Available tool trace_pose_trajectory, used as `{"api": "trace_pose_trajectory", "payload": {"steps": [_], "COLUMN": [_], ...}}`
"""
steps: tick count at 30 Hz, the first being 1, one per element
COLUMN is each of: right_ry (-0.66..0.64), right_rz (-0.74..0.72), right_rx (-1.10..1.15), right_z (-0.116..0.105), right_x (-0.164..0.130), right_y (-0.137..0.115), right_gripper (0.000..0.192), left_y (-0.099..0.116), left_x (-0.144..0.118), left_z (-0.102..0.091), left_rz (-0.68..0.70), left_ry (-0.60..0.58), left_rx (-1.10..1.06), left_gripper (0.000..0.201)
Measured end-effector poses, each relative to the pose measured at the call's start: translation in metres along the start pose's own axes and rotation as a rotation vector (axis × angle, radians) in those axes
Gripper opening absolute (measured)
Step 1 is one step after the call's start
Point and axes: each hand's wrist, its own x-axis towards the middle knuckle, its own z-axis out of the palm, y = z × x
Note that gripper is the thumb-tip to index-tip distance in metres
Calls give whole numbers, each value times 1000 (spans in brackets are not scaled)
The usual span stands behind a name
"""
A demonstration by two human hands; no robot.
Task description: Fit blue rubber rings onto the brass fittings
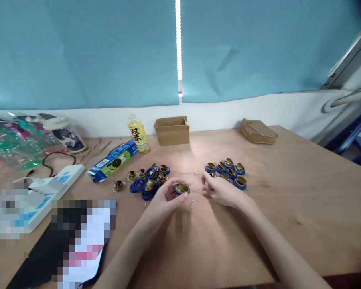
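Note:
My left hand [170, 195] is closed around a round brass-coloured fitting with a blue ring [182, 188], held just above the table between thumb and fingers. To its right, my right hand [218, 188] has its fingers curled together in a pinch. A thin curved wire [198, 171] shows beside those fingertips; whether they grip it I cannot tell. Another thin curved wire [195, 202] lies between the hands. Left of my left hand is a pile of blue rings [138, 184] and brass fittings [119, 185]. Several ringed brass fittings [240, 182] sit grouped beyond my right hand.
An open cardboard box [173, 134] and a drink bottle [139, 134] stand at the back, near a blue carton [112, 160]. A flattened cardboard box [258, 131] lies back right. At left are a power strip [58, 190], a cup [67, 136] and a dark, partly blurred device [45, 245].

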Motion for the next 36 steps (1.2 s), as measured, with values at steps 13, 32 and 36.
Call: {"api": "trace_pose_trajectory", "payload": {"steps": [13,32,36], "right_ry": [4,22,17], "right_rz": [-69,-162,-206], "right_rx": [155,871,828], "right_z": [-2,-4,-6], "right_x": [0,4,2], "right_y": [-4,-17,-24], "right_gripper": [14,23,25], "left_y": [4,6,5], "left_x": [-1,0,0], "left_z": [1,8,10], "left_rz": [16,83,96], "left_ry": [13,21,22], "left_rx": [33,89,33], "left_gripper": [24,27,28]}}
